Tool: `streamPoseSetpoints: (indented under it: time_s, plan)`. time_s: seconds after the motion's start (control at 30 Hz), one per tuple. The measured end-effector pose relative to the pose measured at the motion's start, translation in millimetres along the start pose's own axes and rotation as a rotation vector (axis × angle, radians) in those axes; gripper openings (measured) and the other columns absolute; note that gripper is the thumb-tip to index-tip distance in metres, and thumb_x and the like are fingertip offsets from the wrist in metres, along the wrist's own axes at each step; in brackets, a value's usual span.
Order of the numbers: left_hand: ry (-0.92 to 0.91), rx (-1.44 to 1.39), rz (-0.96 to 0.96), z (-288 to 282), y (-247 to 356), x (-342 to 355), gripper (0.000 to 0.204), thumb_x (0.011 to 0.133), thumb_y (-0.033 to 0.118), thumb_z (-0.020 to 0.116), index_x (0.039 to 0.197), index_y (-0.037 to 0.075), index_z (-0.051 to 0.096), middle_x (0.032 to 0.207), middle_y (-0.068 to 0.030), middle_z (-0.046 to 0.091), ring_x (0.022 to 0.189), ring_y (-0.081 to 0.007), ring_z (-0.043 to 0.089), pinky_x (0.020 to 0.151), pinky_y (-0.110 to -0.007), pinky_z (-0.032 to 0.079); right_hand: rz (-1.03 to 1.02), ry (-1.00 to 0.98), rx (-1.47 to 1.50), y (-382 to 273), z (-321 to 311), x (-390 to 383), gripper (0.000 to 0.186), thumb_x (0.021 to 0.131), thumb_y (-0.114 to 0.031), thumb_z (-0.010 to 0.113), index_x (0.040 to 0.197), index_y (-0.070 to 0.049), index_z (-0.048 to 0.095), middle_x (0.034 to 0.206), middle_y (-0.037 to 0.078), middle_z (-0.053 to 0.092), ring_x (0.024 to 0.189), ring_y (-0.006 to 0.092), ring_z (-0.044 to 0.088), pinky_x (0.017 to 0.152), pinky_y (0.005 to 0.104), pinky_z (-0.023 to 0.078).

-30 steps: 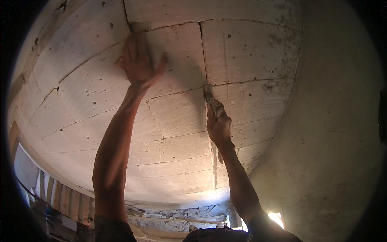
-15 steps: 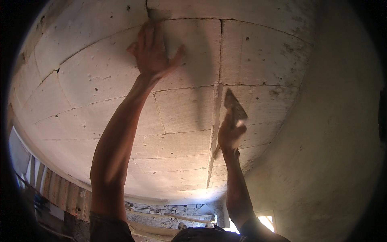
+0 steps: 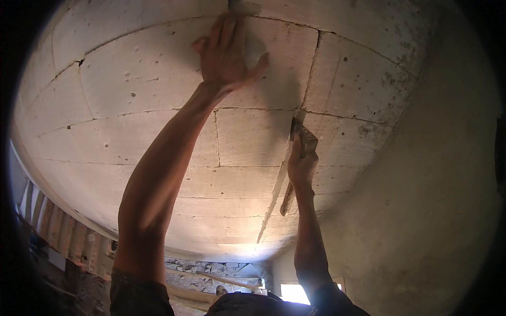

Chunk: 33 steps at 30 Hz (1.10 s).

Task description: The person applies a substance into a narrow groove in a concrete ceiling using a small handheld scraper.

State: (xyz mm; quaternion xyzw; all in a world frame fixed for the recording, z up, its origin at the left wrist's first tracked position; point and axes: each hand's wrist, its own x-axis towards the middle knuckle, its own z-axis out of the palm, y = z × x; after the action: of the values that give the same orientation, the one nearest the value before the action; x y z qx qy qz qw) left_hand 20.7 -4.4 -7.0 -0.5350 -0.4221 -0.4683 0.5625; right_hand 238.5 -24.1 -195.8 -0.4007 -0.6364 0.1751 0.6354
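Note:
My left hand [image 3: 224, 55] reaches up with its fingers stretched and thumb out, palm toward the pale block surface [image 3: 158, 137]. It holds nothing, and its fingertips lie near a horizontal joint. Lower and to the right, my right hand [image 3: 302, 167] is closed around a hand tool with a flat dark metal blade [image 3: 308, 142]. The tool's handle [image 3: 286, 203] sticks out below the hand; its exact kind is not clear. Its blade is close to the upper end of a rough, sloping groove [image 3: 271, 205] in the blocks. My fingers partly hide the tool.
A plain brownish wall [image 3: 416, 210] adjoins the blocks on the right. Below are stone rubble [image 3: 232, 268], a long pole [image 3: 226, 280] and a bright opening [image 3: 295, 294]. Ribbed reddish boards [image 3: 60, 231] stand at lower left.
The view has shifted, so the blocks sit differently in the picture. My right hand has brought the blade, turned, toward the groove's upper end. My left hand stays spread near the same joint.

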Motion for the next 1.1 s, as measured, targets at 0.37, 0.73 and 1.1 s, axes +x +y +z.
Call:
streamPoseSetpoints:
  time_s: [0.37, 0.73, 1.1]
  plan:
    - [-0.107, 0.041, -0.039, -7, 0, -1, 0.085, 0.076, 0.061, 0.062, 0.139, 0.007, 0.047, 0.138, -0.0106, 0.043, 0.132, -0.0247, 0.037, 0.089, -0.054, 0.034, -0.228, 0.194, -0.338, -29, 6, 6, 0.029, 0.102, -0.017, 0.050, 0.121, 0.004, 0.058, 0.085, 0.012, 0.066, 0.069, 0.0172, 0.064, 0.053, 0.0306, 0.047]
    - [-0.100, 0.008, -0.027, -6, -7, -4, 0.088, 0.076, 0.062, 0.062, 0.142, 0.006, 0.044, 0.139, -0.0121, 0.042, 0.132, -0.0259, 0.037, 0.088, -0.053, 0.034, 0.150, 0.001, -0.174, -37, 5, -7, 0.031, 0.102, -0.014, 0.051, 0.124, 0.007, 0.057, 0.108, 0.019, 0.069, 0.087, 0.0225, 0.069, 0.073, 0.0341, 0.052]
    - [-0.158, 0.059, -0.063, -11, -2, -1, 0.083, 0.076, 0.062, 0.059, 0.138, 0.007, 0.048, 0.136, -0.0063, 0.044, 0.131, -0.0161, 0.036, 0.086, -0.048, 0.033, -0.113, 0.163, -0.173, -31, 7, -7, 0.022, 0.101, -0.016, 0.052, 0.115, 0.001, 0.058, 0.072, 0.009, 0.068, 0.056, 0.0144, 0.064, 0.047, 0.0300, 0.046]
